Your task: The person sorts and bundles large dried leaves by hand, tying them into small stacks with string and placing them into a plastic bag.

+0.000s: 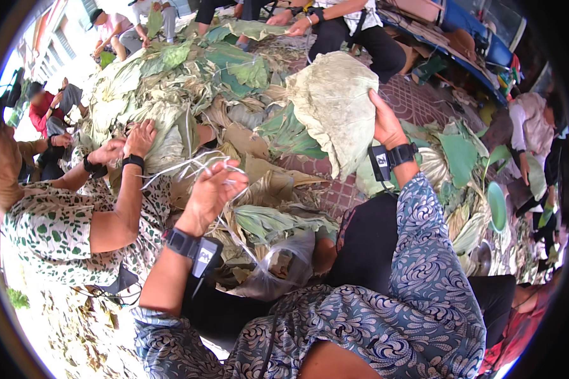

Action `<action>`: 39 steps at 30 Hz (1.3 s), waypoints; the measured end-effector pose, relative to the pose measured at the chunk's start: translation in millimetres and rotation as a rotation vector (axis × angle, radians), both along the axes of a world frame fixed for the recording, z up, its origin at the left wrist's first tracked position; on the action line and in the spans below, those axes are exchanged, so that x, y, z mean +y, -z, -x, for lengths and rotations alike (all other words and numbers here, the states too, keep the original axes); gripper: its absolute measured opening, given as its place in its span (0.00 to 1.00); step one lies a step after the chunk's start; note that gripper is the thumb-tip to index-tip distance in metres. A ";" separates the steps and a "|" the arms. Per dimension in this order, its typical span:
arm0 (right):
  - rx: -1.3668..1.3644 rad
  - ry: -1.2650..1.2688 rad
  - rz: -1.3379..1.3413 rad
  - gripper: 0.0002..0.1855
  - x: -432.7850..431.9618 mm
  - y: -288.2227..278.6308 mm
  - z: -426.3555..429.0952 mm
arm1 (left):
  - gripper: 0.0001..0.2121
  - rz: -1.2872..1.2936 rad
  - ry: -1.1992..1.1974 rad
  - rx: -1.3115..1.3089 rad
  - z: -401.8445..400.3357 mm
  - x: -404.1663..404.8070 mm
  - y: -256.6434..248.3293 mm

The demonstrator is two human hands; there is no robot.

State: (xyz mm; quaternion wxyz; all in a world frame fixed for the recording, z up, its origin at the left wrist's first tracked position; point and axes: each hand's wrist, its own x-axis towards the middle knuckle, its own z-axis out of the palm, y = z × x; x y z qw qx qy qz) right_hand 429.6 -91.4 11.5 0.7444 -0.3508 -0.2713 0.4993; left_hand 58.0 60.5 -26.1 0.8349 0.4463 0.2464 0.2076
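My right hand (388, 118) grips the edge of a large, dry, pale folded leaf (336, 102), possibly lotus, and holds it up in front of me. Thin white plastic strings (194, 166) hang in a loose tangle from the fingers of my left hand (218, 192). One strand runs down from that hand toward a clear plastic bag (284, 267) by my lap. The two hands are apart, with the leaf to the right of the strings. Green and brown leaves (275, 220) lie below and between them.
A big heap of dried leaves (123, 94) spreads ahead over red paving tiles (346, 194). Close at left sits a person in a leaf-print shirt (61, 237). Other people work around the heap. At right are green leaves (457, 156) and a green plastic basin (497, 207).
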 end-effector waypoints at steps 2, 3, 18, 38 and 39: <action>-0.011 -0.016 -0.012 0.25 8.7 -0.1 18.0 | 0.15 0.095 0.009 -0.007 -19.2 -13.7 -1.9; -0.013 -0.009 -0.022 0.25 11.8 -3.1 27.6 | 0.17 0.144 -0.001 -0.012 -24.1 -16.7 -9.6; -0.295 -0.075 0.158 0.15 19.9 4.7 58.3 | 0.34 -0.128 0.046 0.011 -41.1 -40.5 -16.0; -0.796 0.349 0.509 0.18 26.9 37.1 28.4 | 0.24 0.017 -0.192 0.129 -24.9 -15.4 -21.5; -0.890 0.527 0.296 0.18 24.8 27.5 21.8 | 0.24 0.027 -0.228 0.144 -26.3 -12.1 -22.7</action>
